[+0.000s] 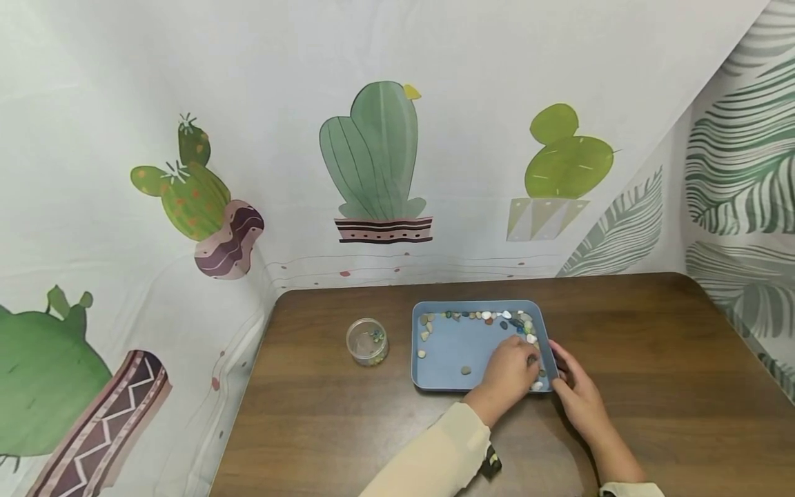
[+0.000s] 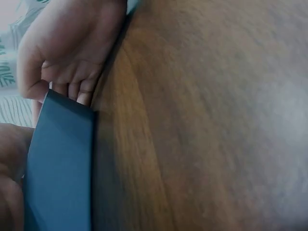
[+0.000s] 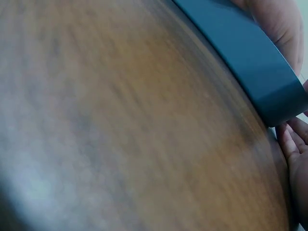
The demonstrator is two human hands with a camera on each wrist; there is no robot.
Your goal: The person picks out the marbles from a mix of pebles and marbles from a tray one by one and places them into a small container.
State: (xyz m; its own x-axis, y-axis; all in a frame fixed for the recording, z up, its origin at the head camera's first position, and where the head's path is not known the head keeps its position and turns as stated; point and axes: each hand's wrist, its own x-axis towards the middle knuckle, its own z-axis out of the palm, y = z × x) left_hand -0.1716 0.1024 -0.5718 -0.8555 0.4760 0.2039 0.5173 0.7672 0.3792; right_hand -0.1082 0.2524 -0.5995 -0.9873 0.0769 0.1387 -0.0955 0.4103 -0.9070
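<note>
A shallow blue tray [image 1: 447,359] lies on the wooden table with small pebbles along its far, left and right sides. My left hand [image 1: 512,366] reaches over the near edge into the tray's right part, its curled fingers pinching a dark pebble [image 1: 532,359]. At the near right corner, my right hand [image 1: 580,390] holds the tray from outside, thumb by the rim and fingers along the wall. In the left wrist view the right hand [image 2: 72,48] appears at the tray corner [image 2: 62,115]; the pebbles are hidden there behind the wall.
Left of the tray stands a round clear container [image 1: 367,342] with a few small colored stones inside. One lone pebble [image 1: 466,371] lies near the tray's front edge. A cloth [image 1: 466,262] printed with cacti hangs behind the table [image 1: 310,414].
</note>
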